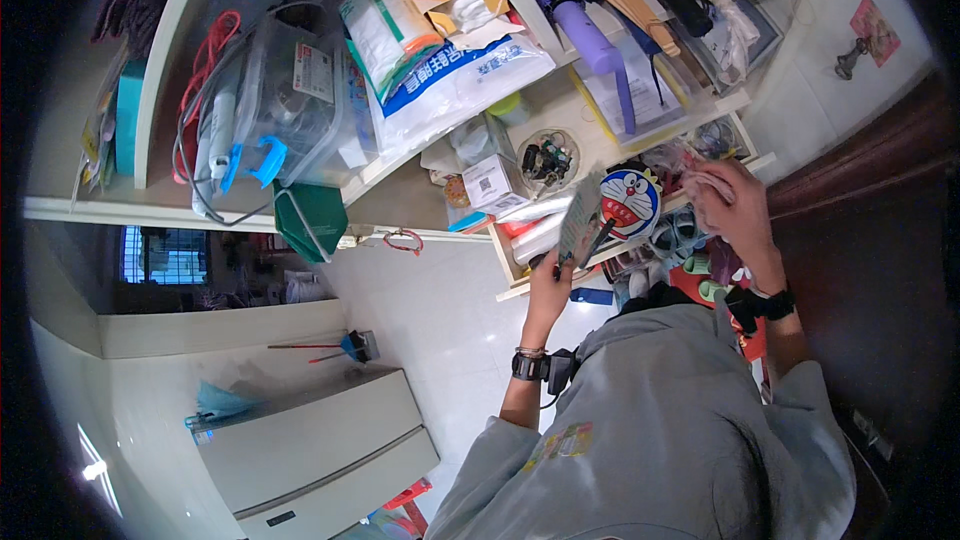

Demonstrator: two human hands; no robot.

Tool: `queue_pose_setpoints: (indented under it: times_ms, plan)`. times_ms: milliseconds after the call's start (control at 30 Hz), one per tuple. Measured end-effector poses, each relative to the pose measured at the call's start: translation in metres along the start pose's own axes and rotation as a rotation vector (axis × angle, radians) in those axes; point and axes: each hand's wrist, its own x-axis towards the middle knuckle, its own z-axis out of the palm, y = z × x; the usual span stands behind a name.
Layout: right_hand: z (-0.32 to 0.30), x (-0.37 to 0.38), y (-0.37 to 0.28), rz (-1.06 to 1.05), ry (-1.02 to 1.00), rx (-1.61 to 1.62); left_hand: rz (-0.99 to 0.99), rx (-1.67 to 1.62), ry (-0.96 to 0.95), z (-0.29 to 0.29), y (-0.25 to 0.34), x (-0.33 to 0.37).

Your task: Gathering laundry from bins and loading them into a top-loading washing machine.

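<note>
My left hand (pixel 550 290) is closed around the lower end of a flat, pale greenish card-like package (pixel 578 223), held upright over the open drawer (pixel 515 290). A small dark piece (pixel 600 240) sticks up beside it; whether it belongs to the package I cannot tell. On the right, my right hand (pixel 738 208) pinches a crumpled pinkish clear plastic bag (pixel 707 183) above the drawer's right part. Between my hands is a round blue, white and red cartoon-cat item (pixel 630 202). White rolls (pixel 540 238) lie at the drawer's left end.
Above the drawer, a shelf holds a white box (pixel 496 186) and a round clear dish of small dark items (pixel 548 158). Higher up are a purple umbrella (pixel 585 35), a blue-white bag (pixel 460 80) and a clear plastic bin (pixel 290 90). Shoes (pixel 675 235) stand below; a brown curtain (pixel 850 170) hangs right.
</note>
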Motion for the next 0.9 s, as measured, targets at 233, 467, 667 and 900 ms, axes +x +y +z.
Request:
queue_pose_setpoints:
  times_ms: [233,467,667,900]
  plan:
    - [-0.040,-0.052,0.038,0.313,0.091,-0.013,0.057,0.104,-0.160,0.057,-0.025,0.027]
    - [-0.046,-0.086,0.053,0.239,0.265,-0.264,0.112,0.186,-0.220,0.101,-0.064,0.062]
    - [-0.061,-0.100,0.042,0.312,0.269,-0.267,0.165,0.445,-0.255,0.121,-0.096,0.061]
    - [-0.062,-0.108,0.048,0.333,0.292,-0.286,-0.056,0.360,-0.205,0.131,-0.120,0.066]
